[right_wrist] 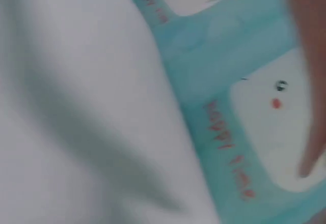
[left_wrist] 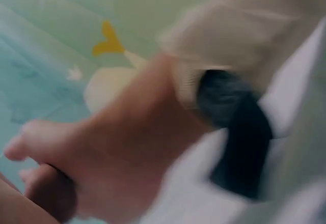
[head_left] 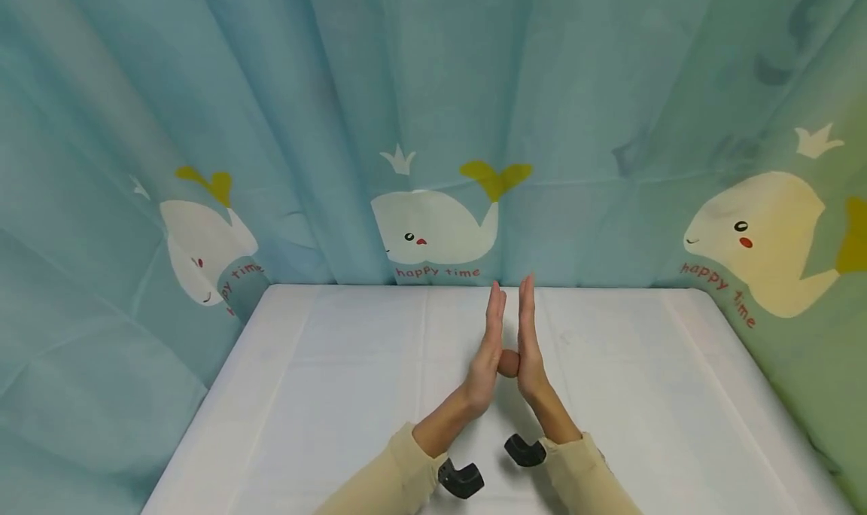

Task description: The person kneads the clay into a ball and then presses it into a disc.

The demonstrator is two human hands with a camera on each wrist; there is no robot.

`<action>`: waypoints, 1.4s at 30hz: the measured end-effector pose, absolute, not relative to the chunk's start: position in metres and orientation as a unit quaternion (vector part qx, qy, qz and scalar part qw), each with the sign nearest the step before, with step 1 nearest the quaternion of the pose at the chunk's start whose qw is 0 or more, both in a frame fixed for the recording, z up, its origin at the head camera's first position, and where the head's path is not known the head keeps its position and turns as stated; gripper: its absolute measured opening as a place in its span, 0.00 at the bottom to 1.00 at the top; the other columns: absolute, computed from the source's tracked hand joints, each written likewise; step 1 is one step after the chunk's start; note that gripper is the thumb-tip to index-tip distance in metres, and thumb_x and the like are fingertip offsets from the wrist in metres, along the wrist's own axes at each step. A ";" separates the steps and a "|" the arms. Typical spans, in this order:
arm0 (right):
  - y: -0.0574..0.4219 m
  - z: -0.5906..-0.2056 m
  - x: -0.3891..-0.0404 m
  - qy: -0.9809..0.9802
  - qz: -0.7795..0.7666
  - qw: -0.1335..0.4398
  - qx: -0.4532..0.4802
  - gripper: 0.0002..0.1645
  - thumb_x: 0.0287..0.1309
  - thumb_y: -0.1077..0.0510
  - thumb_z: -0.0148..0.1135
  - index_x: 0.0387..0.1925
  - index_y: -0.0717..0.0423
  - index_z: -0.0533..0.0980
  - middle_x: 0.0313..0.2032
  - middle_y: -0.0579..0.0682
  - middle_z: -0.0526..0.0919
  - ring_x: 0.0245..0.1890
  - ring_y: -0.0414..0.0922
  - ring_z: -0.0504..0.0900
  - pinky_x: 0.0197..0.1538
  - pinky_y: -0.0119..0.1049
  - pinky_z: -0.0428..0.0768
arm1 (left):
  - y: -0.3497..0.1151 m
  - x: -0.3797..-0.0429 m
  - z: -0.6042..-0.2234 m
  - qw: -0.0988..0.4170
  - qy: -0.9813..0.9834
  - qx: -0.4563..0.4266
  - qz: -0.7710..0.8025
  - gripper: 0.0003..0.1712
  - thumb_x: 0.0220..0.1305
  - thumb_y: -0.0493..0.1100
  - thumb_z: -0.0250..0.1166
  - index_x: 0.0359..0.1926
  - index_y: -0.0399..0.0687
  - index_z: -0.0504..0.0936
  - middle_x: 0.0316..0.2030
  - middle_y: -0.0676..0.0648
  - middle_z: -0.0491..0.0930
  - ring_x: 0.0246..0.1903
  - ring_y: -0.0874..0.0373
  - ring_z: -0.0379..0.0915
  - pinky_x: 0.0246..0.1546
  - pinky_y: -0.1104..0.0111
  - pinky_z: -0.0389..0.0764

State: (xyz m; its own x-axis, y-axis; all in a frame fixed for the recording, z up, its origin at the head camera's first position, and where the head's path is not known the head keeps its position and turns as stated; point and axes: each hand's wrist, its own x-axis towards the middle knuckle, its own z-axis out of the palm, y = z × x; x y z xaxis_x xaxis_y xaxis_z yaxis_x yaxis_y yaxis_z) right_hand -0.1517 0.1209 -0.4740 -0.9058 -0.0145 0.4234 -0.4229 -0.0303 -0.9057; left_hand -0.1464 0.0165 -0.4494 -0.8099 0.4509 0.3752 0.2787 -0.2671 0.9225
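Between two flat palms sits a small, smooth brown ball (head_left: 509, 363), perhaps of modelling clay. My left hand (head_left: 486, 361) presses it from the left with straight fingers pointing up and away. The right hand (head_left: 530, 349) mirrors this on the other side, its fingers also straight. In the left wrist view the brown ball (left_wrist: 51, 193) shows dark against the right palm (left_wrist: 117, 168), and part of the left hand (left_wrist: 18, 206) crosses the lower left corner. Only a blurred strip of a hand (right_wrist: 310, 40) appears in the right wrist view; the ball is hidden there.
Below the hands spreads a white-covered table (head_left: 352, 394). A blue-green curtain (head_left: 582, 123) with whale prints hangs along its back and sides. Black curved mounts stick out at the left cuff (head_left: 462, 479) and the right cuff (head_left: 524, 451), both inward.
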 end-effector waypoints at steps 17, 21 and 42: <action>0.120 -0.478 -0.148 -0.667 0.714 0.137 0.165 0.33 0.83 0.47 0.20 0.83 0.38 0.34 0.82 0.41 0.34 0.80 0.41 0.30 0.77 0.52 0.31 | 0.019 -0.143 -0.451 0.030 0.620 0.295 0.727 0.39 0.83 0.60 0.24 0.82 0.48 0.27 0.82 0.49 0.27 0.80 0.54 0.21 0.76 0.46 0.30; 0.106 -0.489 -0.131 -0.656 0.723 0.110 0.186 0.34 0.83 0.47 0.19 0.83 0.41 0.33 0.82 0.49 0.33 0.81 0.44 0.32 0.76 0.33 0.40 | 0.014 -0.153 -0.441 0.014 0.628 0.282 0.725 0.38 0.83 0.60 0.23 0.82 0.49 0.28 0.82 0.49 0.27 0.80 0.57 0.21 0.76 0.48 0.30; 0.102 -0.470 -0.121 -0.685 0.690 0.127 0.196 0.33 0.83 0.52 0.18 0.83 0.44 0.35 0.82 0.47 0.32 0.80 0.49 0.26 0.74 0.61 0.28 | 0.018 -0.168 -0.468 0.004 0.642 0.247 0.725 0.37 0.82 0.58 0.26 0.83 0.51 0.32 0.82 0.50 0.30 0.80 0.55 0.24 0.76 0.46 0.32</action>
State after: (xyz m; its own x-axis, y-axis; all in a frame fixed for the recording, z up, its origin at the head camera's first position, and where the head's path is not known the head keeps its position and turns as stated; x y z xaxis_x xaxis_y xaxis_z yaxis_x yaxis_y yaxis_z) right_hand -0.1214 0.1020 -0.4700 -0.8907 -0.0939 0.4448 -0.4440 -0.0303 -0.8955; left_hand -0.1677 0.0183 -0.4681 -0.8780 0.3233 0.3531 0.3113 -0.1746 0.9341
